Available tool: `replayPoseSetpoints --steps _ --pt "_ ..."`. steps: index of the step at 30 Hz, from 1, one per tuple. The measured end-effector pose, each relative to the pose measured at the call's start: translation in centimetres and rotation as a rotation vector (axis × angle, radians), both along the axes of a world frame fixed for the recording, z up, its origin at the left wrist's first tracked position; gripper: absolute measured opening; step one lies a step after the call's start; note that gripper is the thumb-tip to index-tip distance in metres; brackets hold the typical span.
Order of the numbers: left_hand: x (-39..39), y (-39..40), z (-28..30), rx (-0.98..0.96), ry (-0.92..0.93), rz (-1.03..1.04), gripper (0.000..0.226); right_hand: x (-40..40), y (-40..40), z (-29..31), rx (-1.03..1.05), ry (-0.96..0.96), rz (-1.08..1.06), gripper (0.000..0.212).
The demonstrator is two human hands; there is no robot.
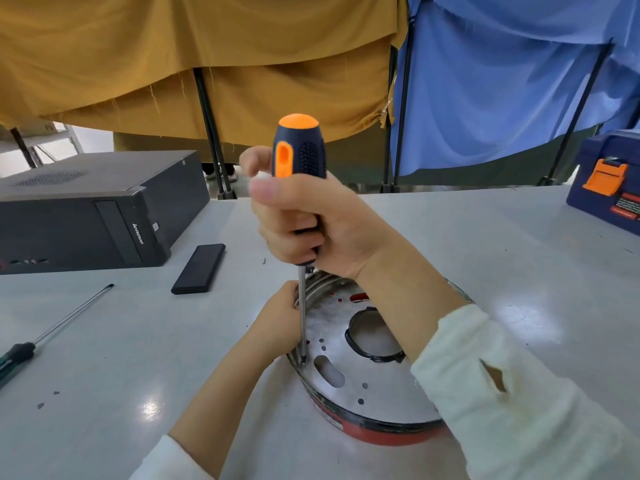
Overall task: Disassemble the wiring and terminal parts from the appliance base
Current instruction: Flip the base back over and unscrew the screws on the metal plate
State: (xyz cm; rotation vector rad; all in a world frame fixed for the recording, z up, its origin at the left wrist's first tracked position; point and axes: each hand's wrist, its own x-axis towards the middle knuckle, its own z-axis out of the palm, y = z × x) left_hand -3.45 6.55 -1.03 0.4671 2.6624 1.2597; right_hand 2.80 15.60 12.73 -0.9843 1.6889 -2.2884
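Screwdriver upright in my right hand, tip down in the appliance base.

My right hand (304, 220) is wrapped tight around the orange-and-navy screwdriver (298, 157), held vertical directly above the appliance base (360, 386) on the desk (485, 258); its tip meets the metal plate near the base's left rim. My left hand (277, 320) grips that rim just beside the shaft. A second screwdriver (52, 330) lies well apart on my left, near a black computer case (86, 209).
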Motion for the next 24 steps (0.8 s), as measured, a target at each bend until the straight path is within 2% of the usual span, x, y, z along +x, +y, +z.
replayPoseSetpoints --steps 2,5,8,12,17,20,24 --pt "0.0 0.0 0.1 0.013 -0.007 -0.005 0.031 -0.6 0.7 -0.1 -0.034 -0.042 0.024 0.016" --pt "-0.1 0.1 0.1 -0.001 -0.029 -0.009 0.031 -1.0 1.4 -0.4 -0.041 -0.038 -0.146 0.027" --pt "-0.1 0.0 0.0 0.006 -0.038 -0.003 0.036 -0.7 1.5 -0.8 -0.089 -0.046 -0.339 0.012" --pt "0.1 0.0 0.1 0.027 -0.043 -0.001 0.038 0.0 1.2 -0.8 0.004 0.049 -0.617 0.022" --pt "0.2 0.0 0.2 0.02 -0.03 -0.019 0.045 0.7 -0.8 -1.0 -0.004 0.137 -0.73 0.024" --pt "0.2 0.0 0.2 0.024 -0.031 -0.017 0.04 0.3 -0.7 -0.9 -0.038 0.122 -0.575 0.032" --pt "0.1 0.1 0.2 0.017 -0.028 -0.001 0.036 -0.2 0.9 -0.1 0.0 0.012 -0.015 0.028"
